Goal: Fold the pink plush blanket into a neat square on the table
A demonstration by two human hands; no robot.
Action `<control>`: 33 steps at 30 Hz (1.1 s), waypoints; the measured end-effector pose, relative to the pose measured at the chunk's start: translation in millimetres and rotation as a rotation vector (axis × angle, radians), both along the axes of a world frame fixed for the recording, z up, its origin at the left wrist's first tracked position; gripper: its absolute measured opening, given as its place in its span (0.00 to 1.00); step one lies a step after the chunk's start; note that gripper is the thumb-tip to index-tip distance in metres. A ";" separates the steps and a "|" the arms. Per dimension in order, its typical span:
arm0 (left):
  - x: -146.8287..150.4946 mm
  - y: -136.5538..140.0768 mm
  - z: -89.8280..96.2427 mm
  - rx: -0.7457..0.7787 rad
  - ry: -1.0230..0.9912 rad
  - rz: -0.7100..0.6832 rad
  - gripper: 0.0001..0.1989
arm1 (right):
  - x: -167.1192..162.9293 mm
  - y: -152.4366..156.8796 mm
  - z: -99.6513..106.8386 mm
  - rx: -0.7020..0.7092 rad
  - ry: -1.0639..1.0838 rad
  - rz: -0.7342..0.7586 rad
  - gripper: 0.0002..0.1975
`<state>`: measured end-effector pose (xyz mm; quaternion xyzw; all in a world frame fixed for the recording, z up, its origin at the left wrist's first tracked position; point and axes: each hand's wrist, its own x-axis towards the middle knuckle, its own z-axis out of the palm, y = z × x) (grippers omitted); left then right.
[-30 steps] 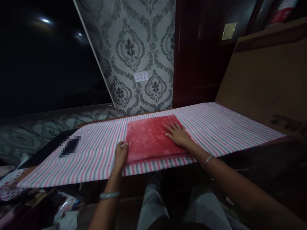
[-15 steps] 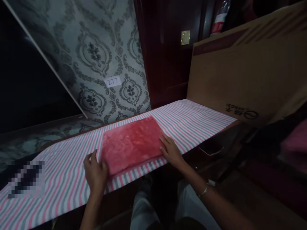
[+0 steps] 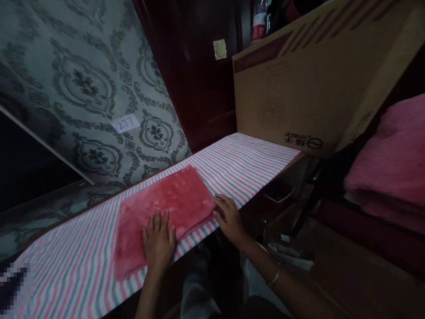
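Lying flat with its fingers spread wide, the left hand point(image 3: 158, 243) rests on top of the fluffy red cloth point(image 3: 169, 195), close to its front edge. The red cloth is folded into a flat block and sits on a striped sheet point(image 3: 245, 166) that covers a long table point(image 3: 292, 161). The right hand point(image 3: 229, 220) is at the red cloth's right edge, near the front corner. Its fingers are bent, with the thumb close by, but I cannot tell if they pinch the cloth.

In front of the red cloth, just a thin strip of stripes shows before the table drops off. Behind it, another narrow strip runs along by the patterned wall point(image 3: 86, 88). The sides have more room, because the stripes go on a long way both left and right. On the right they run up to a big brown box point(image 3: 282, 97), which blocks that end. A dark blurred thing point(image 3: 15, 283) is at the far left. A fluffy pink pile point(image 3: 392, 155) is well apart, off to the right.
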<state>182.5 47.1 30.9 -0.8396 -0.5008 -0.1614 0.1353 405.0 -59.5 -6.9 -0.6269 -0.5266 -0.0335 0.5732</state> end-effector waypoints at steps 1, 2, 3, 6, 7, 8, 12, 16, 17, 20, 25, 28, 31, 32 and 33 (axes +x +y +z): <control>-0.8 0.5 0.1 0.003 0.008 -0.003 0.28 | -3.3 -0.8 3.6 -0.009 -0.046 0.006 0.23; -1.3 1.1 0.2 0.008 0.012 -0.005 0.28 | -6.3 -1.1 7.4 -0.015 -0.079 0.017 0.24; -1.4 1.5 0.3 0.014 0.015 -0.007 0.28 | -8.6 -1.1 11.3 -0.018 -0.095 0.028 0.25; -0.5 2.4 -0.6 0.034 0.014 -0.008 0.28 | -10.3 1.0 21.0 -0.029 -0.092 0.035 0.23; -0.1 2.6 -1.0 0.040 0.012 -0.005 0.28 | -9.3 1.9 23.5 -0.041 -0.088 0.030 0.21; 0.2 2.7 -1.5 0.045 0.013 -0.005 0.28 | -7.6 2.7 25.8 -0.054 -0.084 0.028 0.19; 1.0 3.0 -2.7 0.069 0.034 -0.012 0.28 | 1.0 5.8 33.3 -0.081 -0.026 0.108 0.19; 1.4 2.6 -2.9 0.096 0.035 -0.009 0.28 | 11.0 13.8 38.7 -0.108 0.076 0.247 0.20; 1.4 2.5 -2.9 0.098 0.036 -0.006 0.28 | 13.6 16.7 39.5 -0.116 0.104 0.266 0.19; 1.8 2.1 -2.9 0.098 0.052 -0.003 0.27 | 19.9 24.9 39.9 -0.130 0.207 0.336 0.16; 3.1 0.3 -2.6 0.104 0.054 0.013 0.27 | 26.2 33.2 37.1 -0.152 0.333 0.482 0.16; 2.6 0.5 -2.8 0.092 0.053 0.020 0.26 | 32.9 35.6 32.7 -0.147 0.402 0.509 0.13; 0.9 2.6 -3.8 0.081 0.059 0.015 0.26 | 40.7 36.3 24.8 -0.123 0.535 0.507 0.10; 0.4 3.3 -4.2 0.081 0.061 0.010 0.27 | 42.8 35.9 21.8 -0.122 0.595 0.514 0.10; 0.1 3.8 -4.6 0.085 0.063 0.006 0.27 | 44.5 35.2 19.1 -0.131 0.654 0.529 0.11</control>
